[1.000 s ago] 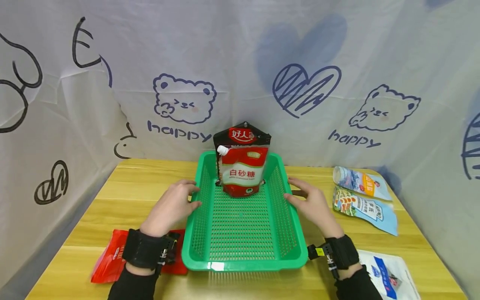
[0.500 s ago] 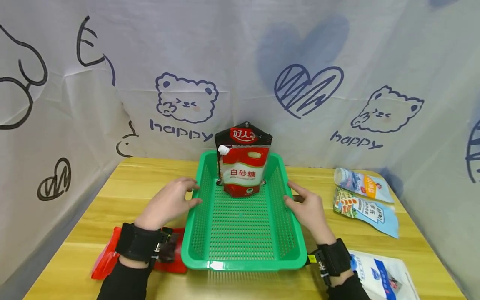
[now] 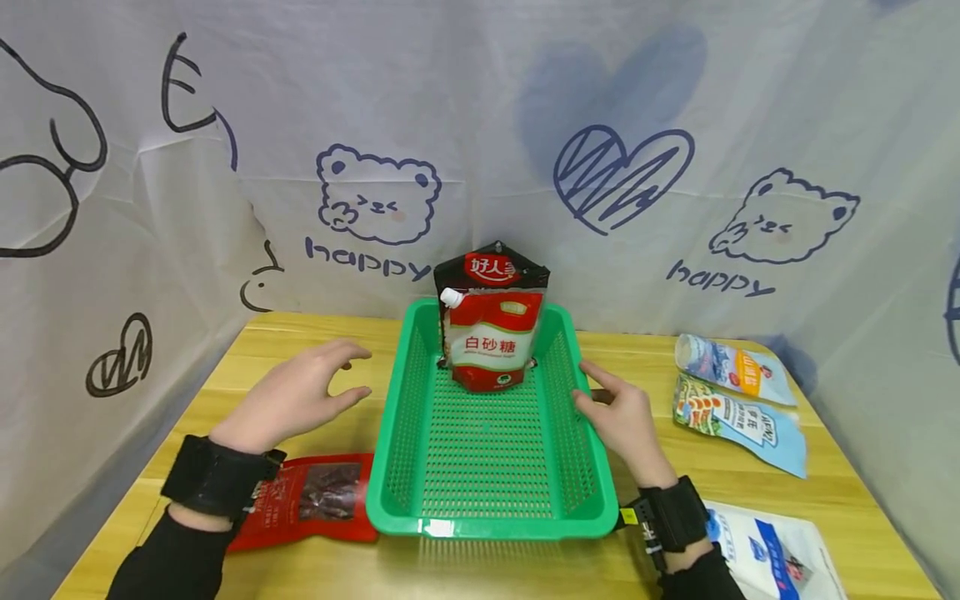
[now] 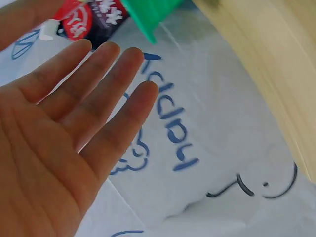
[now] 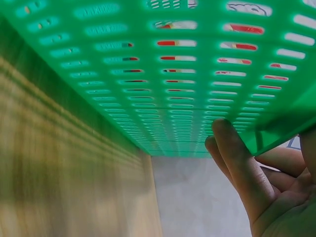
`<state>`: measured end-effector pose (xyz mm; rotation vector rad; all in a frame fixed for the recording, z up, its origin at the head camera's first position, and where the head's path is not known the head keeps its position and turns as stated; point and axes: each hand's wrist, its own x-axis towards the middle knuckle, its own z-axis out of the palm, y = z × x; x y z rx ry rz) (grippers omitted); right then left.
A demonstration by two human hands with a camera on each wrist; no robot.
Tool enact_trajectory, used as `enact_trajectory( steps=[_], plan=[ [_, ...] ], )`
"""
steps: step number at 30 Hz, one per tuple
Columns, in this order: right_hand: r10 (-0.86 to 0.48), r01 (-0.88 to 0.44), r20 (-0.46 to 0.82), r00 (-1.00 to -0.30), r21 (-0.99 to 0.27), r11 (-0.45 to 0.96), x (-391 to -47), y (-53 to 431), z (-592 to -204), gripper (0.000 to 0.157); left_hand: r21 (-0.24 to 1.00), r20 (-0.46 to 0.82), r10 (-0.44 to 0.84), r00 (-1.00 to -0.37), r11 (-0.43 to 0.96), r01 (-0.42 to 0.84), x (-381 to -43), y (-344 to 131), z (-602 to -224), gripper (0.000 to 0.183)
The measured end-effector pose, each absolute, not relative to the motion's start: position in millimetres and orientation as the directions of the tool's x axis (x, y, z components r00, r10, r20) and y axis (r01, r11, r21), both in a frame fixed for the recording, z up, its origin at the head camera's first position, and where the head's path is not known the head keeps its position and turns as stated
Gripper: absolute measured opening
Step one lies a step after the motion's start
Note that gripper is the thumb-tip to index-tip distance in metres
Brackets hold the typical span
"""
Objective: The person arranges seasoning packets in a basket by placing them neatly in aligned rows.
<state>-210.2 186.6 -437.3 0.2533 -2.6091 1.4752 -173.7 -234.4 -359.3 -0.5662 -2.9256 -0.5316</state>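
Note:
A green perforated plastic basket sits mid-table. Near its back end stand a red and white sugar pouch with a white spout cap and, behind it, a black and red pouch. My right hand holds the basket's right rim; in the right wrist view, fingers reach under the rim against the slotted outer wall. My left hand hovers left of the basket, apart from it, thumb and fingers spread. The left wrist view shows its palm bare. Below it lies a red pouch with a clear window.
On the wooden table, a rolled-top blue and orange pouch and a light blue pouch lie at right. Nearer, a white and blue packet lies partly behind the right wrist. A cloth backdrop with drawings rises behind.
My left hand has let go of the basket's left rim and moved left, uncovering more of the red pouch. My right hand stays at the right rim, its forearm shifted slightly inward.

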Motion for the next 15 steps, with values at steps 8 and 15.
enact_trajectory(
  steps=[8, 15],
  plan=[
    [-0.078, -0.218, 0.207, -0.975, -0.841, 0.495, -210, 187, -438, 0.053, 0.322, 0.004, 0.346, -0.938, 0.888, 0.329, -160, -265, -375, 0.077],
    [-0.075, -0.211, 0.201, -0.977, -0.849, 0.483, -210, 186, -436, 0.051, 0.383, -0.111, 0.327, -0.939, 0.886, 0.263, -150, -281, -398, 0.101]
  ],
)
